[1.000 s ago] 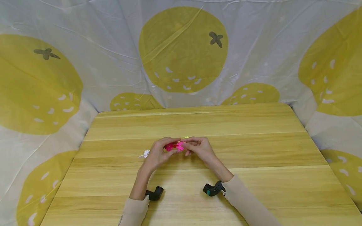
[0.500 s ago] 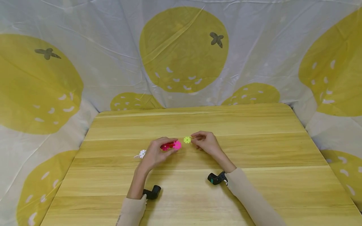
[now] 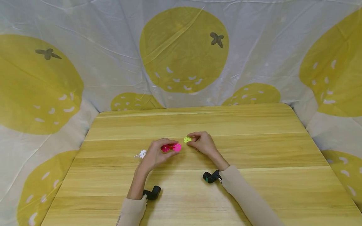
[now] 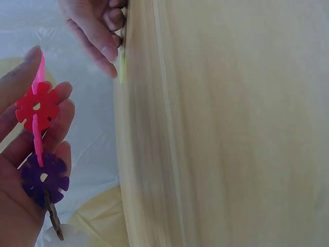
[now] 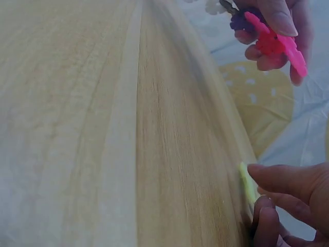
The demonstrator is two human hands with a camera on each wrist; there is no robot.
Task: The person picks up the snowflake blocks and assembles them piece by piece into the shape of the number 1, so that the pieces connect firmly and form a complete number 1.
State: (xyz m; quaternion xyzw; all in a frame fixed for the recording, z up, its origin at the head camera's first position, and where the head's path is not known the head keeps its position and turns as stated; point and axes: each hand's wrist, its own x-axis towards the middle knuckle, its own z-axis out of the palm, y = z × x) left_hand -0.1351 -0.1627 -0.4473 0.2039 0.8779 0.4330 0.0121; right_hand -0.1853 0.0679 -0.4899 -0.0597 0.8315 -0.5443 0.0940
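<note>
My left hand [image 3: 155, 153] grips a chain of interlocked, notched plastic snowflake discs. In the left wrist view a pink disc [image 4: 39, 77] stands edge-on between thumb and fingers, slotted into a red disc [image 4: 37, 106]. Below come another pink disc [image 4: 37, 140], a purple disc [image 4: 44, 179], a dark brown disc [image 4: 53, 218] and a white disc [image 4: 67, 236]. In the head view the white disc [image 3: 142, 153] sticks out left of the hand. My right hand [image 3: 202, 142] pinches the edges of a yellow snowflake disc [image 3: 187, 140] at the tabletop, thumb and forefinger on opposite sides.
Both hands work over a wooden table [image 3: 240, 194]. Behind it hangs a pale cloth [image 3: 254, 47] with large yellow fruit prints. A black wrist camera mount [image 3: 152, 192] juts from the left sleeve, and another black mount [image 3: 211, 176] from the right.
My right hand has let go of the chain's pink end, moved right, then closed in on the yellow disc. My left hand has shifted slightly left with the chain.
</note>
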